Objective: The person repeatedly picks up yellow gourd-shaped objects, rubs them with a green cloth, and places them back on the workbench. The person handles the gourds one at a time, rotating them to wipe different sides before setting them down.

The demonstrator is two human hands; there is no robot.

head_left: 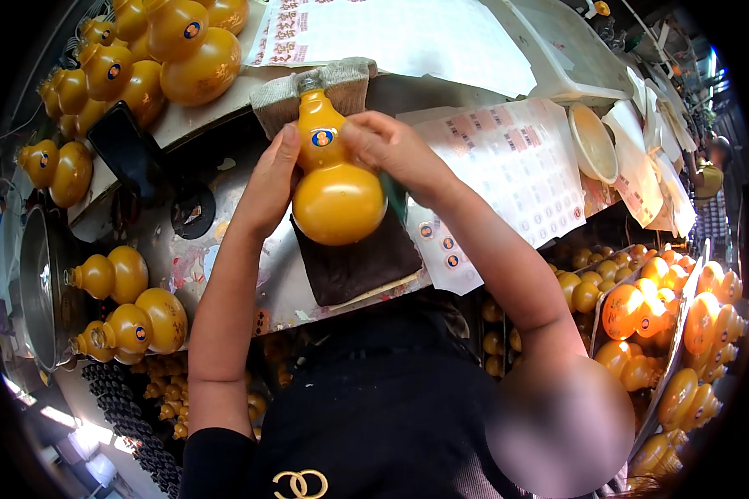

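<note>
A: What is the biggest thing here?
B: The table (225, 258). It is grey and messy, with bits of paint and paper on it.

A: What lies on it?
B: Big white sticker sheets (516, 166) on the right side, with rows of small round stickers. A dark cloth (354, 266) lies in the middle, close to the person.

A: And the yellow things?
B: Those are gourd bottles. A pile of them (166, 50) sits at the top left. More of them (133, 316) lie at the left edge. Many more fill the trays (666, 316) low on the right.

A: Which one is the person busy with?
B: One bottle (337, 191) in the middle. It lies on the dark cloth, and its neck points away, onto a folded grey rag (316, 91). It has a small round sticker on its neck.

A: What does the left hand (270, 183) do?
B: It lies flat on the bottle's left side. The grip is loose, with fingers mostly straight, just steadying it.

A: And the right hand (391, 150)?
B: Its fingers are curled and press on the neck, right beside the sticker. Something thin and green pokes out under that hand. I cannot tell what it is.
</note>
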